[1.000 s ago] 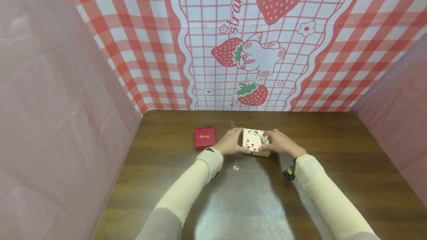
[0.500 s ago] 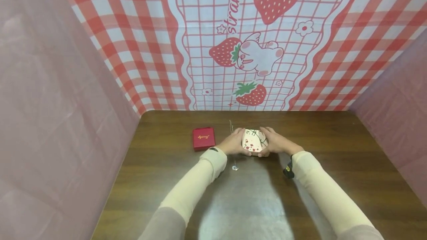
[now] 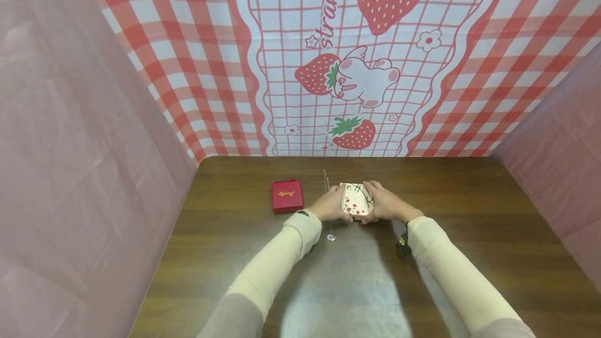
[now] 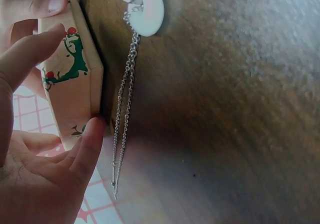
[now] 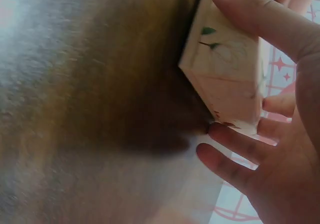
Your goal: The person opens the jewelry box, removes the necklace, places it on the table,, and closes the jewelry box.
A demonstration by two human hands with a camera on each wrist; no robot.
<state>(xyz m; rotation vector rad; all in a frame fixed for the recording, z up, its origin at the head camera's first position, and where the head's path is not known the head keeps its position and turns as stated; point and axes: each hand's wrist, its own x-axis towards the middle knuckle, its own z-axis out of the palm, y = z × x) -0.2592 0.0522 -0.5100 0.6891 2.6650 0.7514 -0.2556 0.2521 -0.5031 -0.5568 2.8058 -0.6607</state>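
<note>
A small cream box (image 3: pixel 358 200) with red and green floral print is on the wooden table, between both hands. My left hand (image 3: pixel 332 205) grips its left side, thumb on the front wall and fingers around the back. From the other side my right hand (image 3: pixel 386 204) holds it the same way, thumb at the front. Angled side walls of the box (image 4: pixel 70 91) show in the left wrist view, with a seam near its edge. Beside it lies a silver chain necklace (image 4: pixel 122 101) with a round white pendant (image 4: pixel 151 11). In the head view, the left hand covers part of the chain.
A red square box (image 3: pixel 287 196) with gold lettering sits left of the left hand. The brown table (image 3: pixel 225 233) ends at a strawberry-print checked cloth (image 3: pixel 328 134) behind. Pink cloth walls (image 3: pixel 117 160) stand at both sides.
Both hands have closed in on the floral box. The right hand shifted left, its thumb moving from the lid to the front side. The red box and necklace stay put.
</note>
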